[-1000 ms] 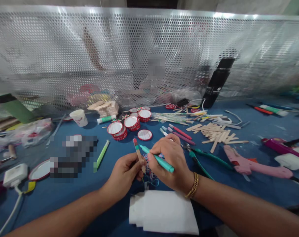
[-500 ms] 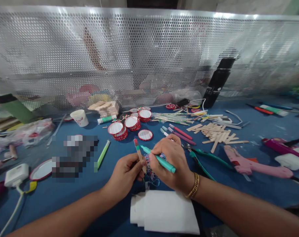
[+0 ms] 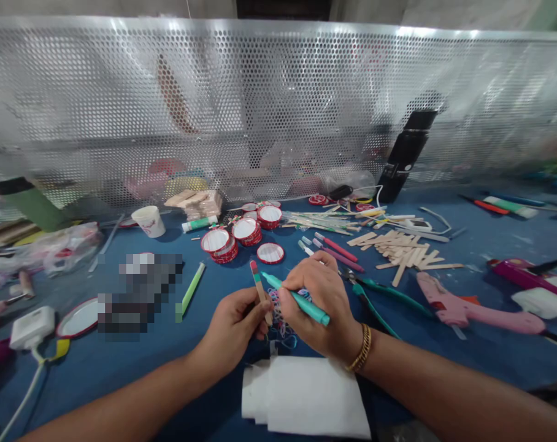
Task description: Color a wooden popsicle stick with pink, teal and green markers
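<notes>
Between the thumb and fingers of my left hand (image 3: pixel 237 325) is a wooden craft stick (image 3: pixel 261 290), held tilted with its coloured end up. That end carries a red band at the tip and a green band below it. My right hand (image 3: pixel 322 301) grips a teal marker (image 3: pixel 308 305) like a pen. The marker's tip points at the stick beside the green band; whether it touches I cannot tell. Under my hands lies a tangle of coloured thread (image 3: pixel 283 328), partly hidden. A folded white cloth (image 3: pixel 313 393) is just in front of me.
Pliers (image 3: pixel 370 294) and a pink glue gun (image 3: pixel 472 304) lie to the right, below loose craft sticks (image 3: pixel 407 248). Red-rimmed round pieces (image 3: pixel 219 242) and a paper cup (image 3: pixel 148 222) stand further back. A light green marker (image 3: pixel 193 288) lies left. Perforated metal (image 3: pixel 278 110) borders the back.
Almost nothing differs. The marker's tip has shifted very slightly, and the whole view has moved a little.
</notes>
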`<state>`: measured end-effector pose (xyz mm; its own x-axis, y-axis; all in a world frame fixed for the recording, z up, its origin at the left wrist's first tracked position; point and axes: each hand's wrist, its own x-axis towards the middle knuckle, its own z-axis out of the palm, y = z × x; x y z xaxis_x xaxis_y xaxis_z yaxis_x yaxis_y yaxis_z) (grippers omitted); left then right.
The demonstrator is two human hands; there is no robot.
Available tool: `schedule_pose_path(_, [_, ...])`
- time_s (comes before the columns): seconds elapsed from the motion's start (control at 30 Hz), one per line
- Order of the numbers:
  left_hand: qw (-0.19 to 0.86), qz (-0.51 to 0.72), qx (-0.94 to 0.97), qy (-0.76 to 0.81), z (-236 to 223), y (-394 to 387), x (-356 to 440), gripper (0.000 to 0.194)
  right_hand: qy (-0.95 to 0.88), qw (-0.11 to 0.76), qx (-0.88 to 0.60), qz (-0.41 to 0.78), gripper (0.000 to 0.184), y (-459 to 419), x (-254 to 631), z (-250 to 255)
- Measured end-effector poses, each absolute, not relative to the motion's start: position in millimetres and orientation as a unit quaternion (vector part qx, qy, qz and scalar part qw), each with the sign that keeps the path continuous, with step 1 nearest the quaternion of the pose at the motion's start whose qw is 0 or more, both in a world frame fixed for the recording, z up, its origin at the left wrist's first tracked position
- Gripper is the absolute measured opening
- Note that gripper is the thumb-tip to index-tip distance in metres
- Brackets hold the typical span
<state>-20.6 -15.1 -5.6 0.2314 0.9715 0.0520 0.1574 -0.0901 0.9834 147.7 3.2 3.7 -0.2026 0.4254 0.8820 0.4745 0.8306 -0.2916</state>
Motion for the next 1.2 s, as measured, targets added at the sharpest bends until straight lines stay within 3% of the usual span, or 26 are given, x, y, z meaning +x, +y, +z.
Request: schedule_pose_path(1.2, [0.490,0.414,0.615,0.458,0.1,-18.3,-18.6,0.041,-0.793,0.534,-0.293,0.002,0.010,-0.2,146.2,5.8])
